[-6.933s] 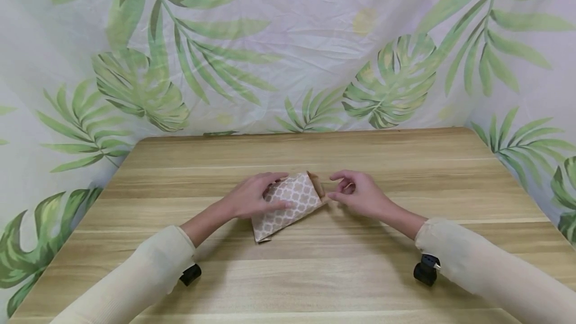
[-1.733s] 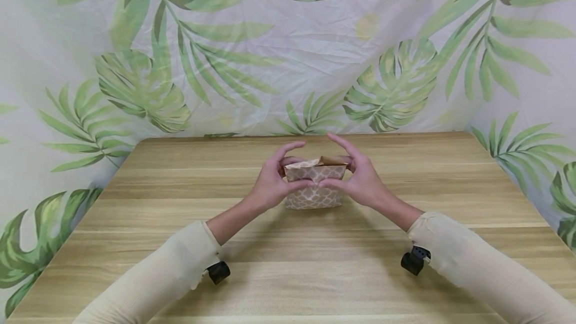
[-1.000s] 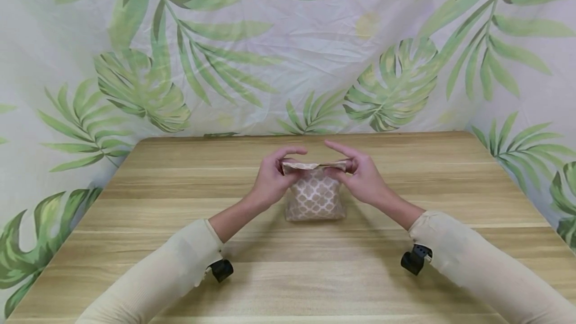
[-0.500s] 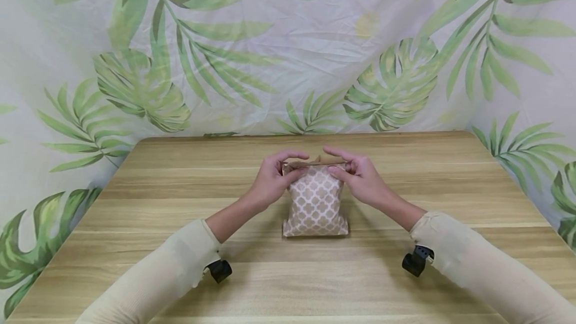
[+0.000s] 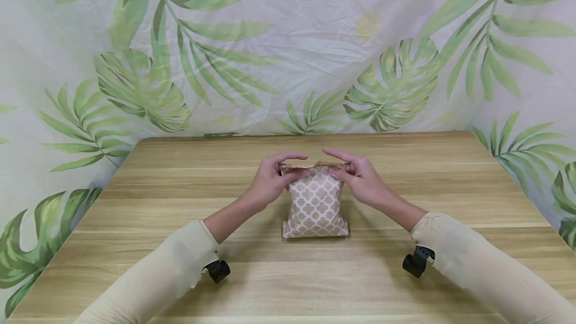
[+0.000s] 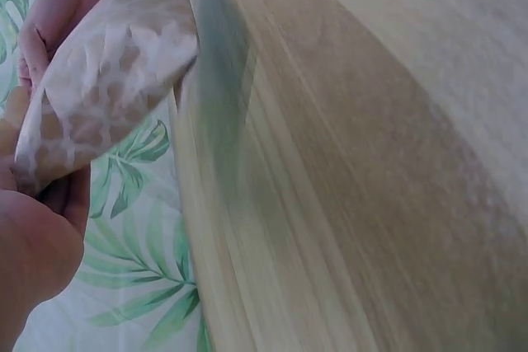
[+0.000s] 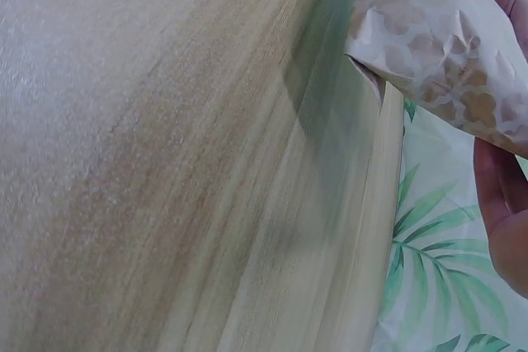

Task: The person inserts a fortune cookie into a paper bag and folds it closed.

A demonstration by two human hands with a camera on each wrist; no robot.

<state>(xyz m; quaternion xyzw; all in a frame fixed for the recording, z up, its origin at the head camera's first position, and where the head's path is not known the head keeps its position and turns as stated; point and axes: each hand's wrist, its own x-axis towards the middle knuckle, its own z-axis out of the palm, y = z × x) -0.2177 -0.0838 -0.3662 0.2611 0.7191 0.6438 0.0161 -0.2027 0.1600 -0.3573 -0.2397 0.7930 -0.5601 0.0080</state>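
A small brown paper bag [image 5: 315, 204] with a white lattice print stands on the table in the head view, its bottom edge toward me. My left hand [image 5: 270, 179] pinches its top left corner, thumb on the near face. At the top right corner my right hand [image 5: 360, 176] pinches it the same way, its index finger stretched out above. The bag's plump side shows in the left wrist view, where the left hand [image 6: 37, 245] grips its end. In the right wrist view the bag [image 7: 445, 47] hides part of the right hand [image 7: 507, 212].
The wood-grain table [image 5: 288, 284] reaches back to a leaf-printed cloth [image 5: 252, 64] hanging behind it. Small black cameras, a left one [image 5: 218, 270] and a right one [image 5: 416, 262], hang under the sleeve cuffs.
Earlier the bag lay slanted under the left hand, its mouth to the right. It was then turned upright between both hands and tilted to show its front face. Its top edge has just shifted slightly.
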